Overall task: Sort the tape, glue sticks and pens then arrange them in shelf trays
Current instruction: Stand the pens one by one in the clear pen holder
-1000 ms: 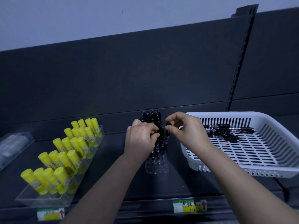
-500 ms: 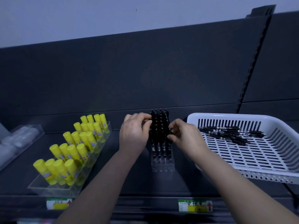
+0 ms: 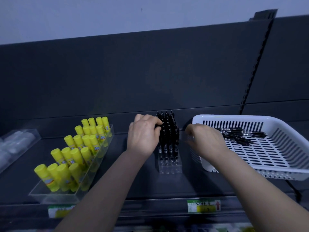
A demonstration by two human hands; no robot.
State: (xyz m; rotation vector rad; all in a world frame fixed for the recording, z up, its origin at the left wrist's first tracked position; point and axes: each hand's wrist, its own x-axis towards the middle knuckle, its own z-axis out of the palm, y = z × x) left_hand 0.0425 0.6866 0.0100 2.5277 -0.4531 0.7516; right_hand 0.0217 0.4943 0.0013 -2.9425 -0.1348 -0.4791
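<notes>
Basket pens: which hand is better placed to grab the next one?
Right. The right hand is at the basket rim beside the loose pens; the left hand holds the racked pens.

**Q:** Where is the camera?

**A:** It is worn on the person's head and looks forward and down onto a dark shelf (image 3: pixel 200 185).

**Q:** How near is it?

**A:** Close. Both forearms enter from the bottom edge, and the left hand (image 3: pixel 142 136) and right hand (image 3: pixel 207 141) sit mid-frame.

**Q:** How much does the wide lens take in?

**A:** Glue sticks (image 3: pixel 80 148) are at left, pens (image 3: pixel 168 131) at centre and a white basket (image 3: pixel 234 117) at right. The back panel (image 3: pixel 150 72) and a pale wall (image 3: pixel 117 14) fill the upper half. Price labels (image 3: pixel 204 205) on the shelf's front lip lie near the bottom edge. The horizon tilts, rising to the right.
</notes>
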